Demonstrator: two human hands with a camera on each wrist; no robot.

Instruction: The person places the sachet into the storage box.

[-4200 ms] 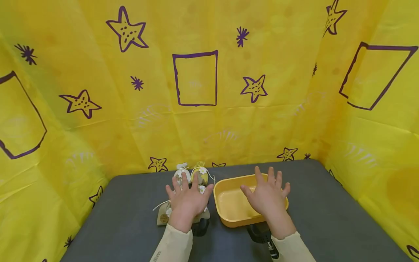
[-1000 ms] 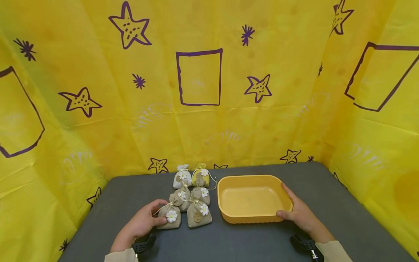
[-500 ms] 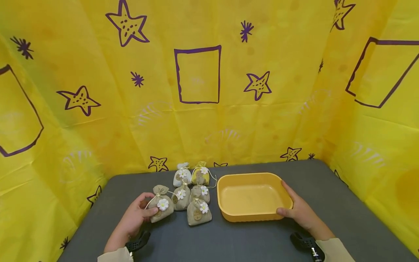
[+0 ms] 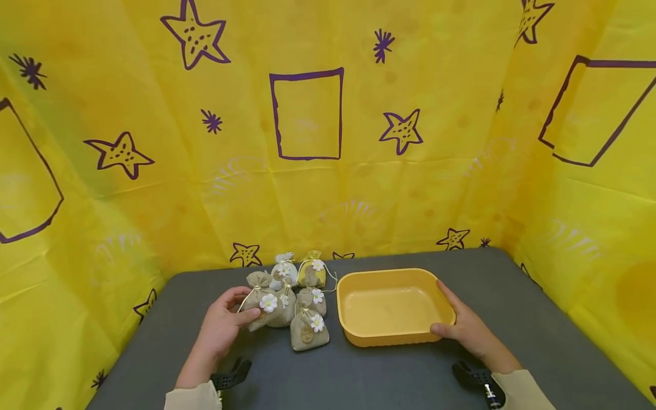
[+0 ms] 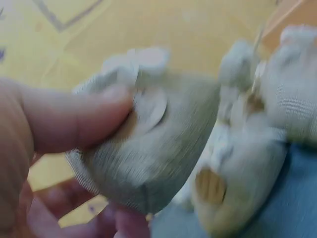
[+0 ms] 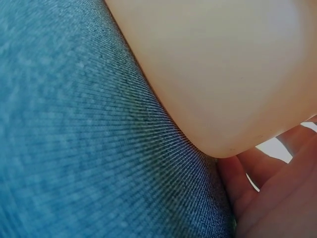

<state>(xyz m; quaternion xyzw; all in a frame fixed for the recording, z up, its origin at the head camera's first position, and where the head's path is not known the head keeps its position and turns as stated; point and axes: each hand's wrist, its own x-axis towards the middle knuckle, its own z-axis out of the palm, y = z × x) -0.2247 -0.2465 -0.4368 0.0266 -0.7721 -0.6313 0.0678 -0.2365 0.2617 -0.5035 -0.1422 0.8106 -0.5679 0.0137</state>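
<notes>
My left hand (image 4: 220, 327) pinches a beige cloth drawstring pouch (image 4: 258, 314) with a white fabric flower, thumb across its front. In the left wrist view this pouch (image 5: 168, 148) hangs tilted above the table, its round wooden tag partly under my thumb. Behind and beside it stand more pouches: a white one (image 4: 281, 279), a yellow one (image 4: 310, 279) and beige ones, the nearest being a beige pouch (image 4: 309, 337) in front. My right hand (image 4: 468, 330) holds the right end of a yellow plastic tub (image 4: 392, 339), thumb at the front corner, fingers along the side.
The dark grey table (image 4: 359, 378) carries the tub right of the pouches, with nothing visible inside it. A yellow curtain (image 4: 307, 210) with purple stars closes off the back and both sides. Black straps (image 4: 233, 373) sit at both wrists.
From open hands above the table, my left hand has taken the front-left pouch, lifted it, and moved it back against the others. My right hand has come onto the tub's right end.
</notes>
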